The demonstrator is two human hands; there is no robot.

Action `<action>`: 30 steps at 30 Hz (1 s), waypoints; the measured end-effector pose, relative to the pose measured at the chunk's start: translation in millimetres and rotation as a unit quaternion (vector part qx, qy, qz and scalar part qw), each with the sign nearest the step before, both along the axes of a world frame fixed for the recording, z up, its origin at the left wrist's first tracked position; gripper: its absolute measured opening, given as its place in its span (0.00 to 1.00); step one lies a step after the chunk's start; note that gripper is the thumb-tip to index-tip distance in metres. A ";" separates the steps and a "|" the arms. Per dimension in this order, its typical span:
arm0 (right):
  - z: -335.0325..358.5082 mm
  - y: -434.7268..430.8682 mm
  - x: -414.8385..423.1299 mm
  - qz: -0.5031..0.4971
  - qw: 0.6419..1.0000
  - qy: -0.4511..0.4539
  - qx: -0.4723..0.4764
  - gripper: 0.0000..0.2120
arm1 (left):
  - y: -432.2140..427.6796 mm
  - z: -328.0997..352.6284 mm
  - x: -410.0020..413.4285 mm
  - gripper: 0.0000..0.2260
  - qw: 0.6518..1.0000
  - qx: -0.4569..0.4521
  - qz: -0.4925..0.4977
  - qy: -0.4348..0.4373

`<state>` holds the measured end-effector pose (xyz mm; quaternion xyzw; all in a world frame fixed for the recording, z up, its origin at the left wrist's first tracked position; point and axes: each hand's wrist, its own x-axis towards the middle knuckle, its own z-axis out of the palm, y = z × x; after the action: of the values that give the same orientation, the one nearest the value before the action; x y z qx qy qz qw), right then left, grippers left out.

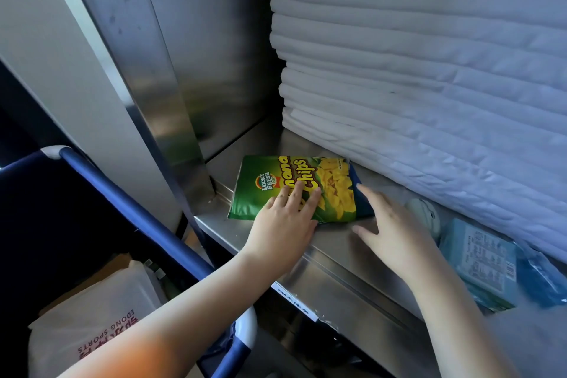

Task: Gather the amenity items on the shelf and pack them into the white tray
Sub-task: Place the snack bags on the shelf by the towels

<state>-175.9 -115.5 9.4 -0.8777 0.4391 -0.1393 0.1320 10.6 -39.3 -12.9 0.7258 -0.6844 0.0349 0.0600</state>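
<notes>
We see the left hand (285,224) flat on a glossy green and yellow chip bag (276,190), fingers straight and close together, pressing on the printed foil and not curling round it. The bag lies flat on the brushed-metal shelf (337,258), near its left front corner, just in front of a tall stack of folded white linens (414,70), soft and ribbed at their rounded folds. The right hand (395,230) comes in from the other side, wide open and fingers spread; one fingertip meets the dark blue right edge of the bag, the thumb low over the steel. It grips nothing.

Further right along the shelf we spot a pale rounded item (425,215), blurred, then a flat teal packet (481,261) with small print on its face, and beside that a crinkly blue plastic pouch (540,282). Down at lower left, a white bag (98,316) with red lettering sits inside a blue padded frame (129,209).
</notes>
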 end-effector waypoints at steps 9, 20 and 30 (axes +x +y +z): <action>-7.2 6.9 19.5 0.059 0.997 -0.048 -0.022 0.24 | 14.5 5.5 27.8 0.23 0.980 -0.113 -0.161 0.037; -13.9 -5.9 16.1 -0.013 0.999 -0.041 -0.003 0.20 | 12.4 -1.4 32.1 0.20 0.979 -0.114 -0.167 0.020; -3.6 -24.9 44.5 0.042 0.997 -0.057 0.037 0.18 | 19.8 -14.2 35.2 0.23 0.989 -0.132 -0.068 0.008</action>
<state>-131.4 -140.4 5.8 -0.8802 0.3988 -0.1673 0.1954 45.7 -19.5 -27.0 0.6636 -0.7210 0.1155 0.1629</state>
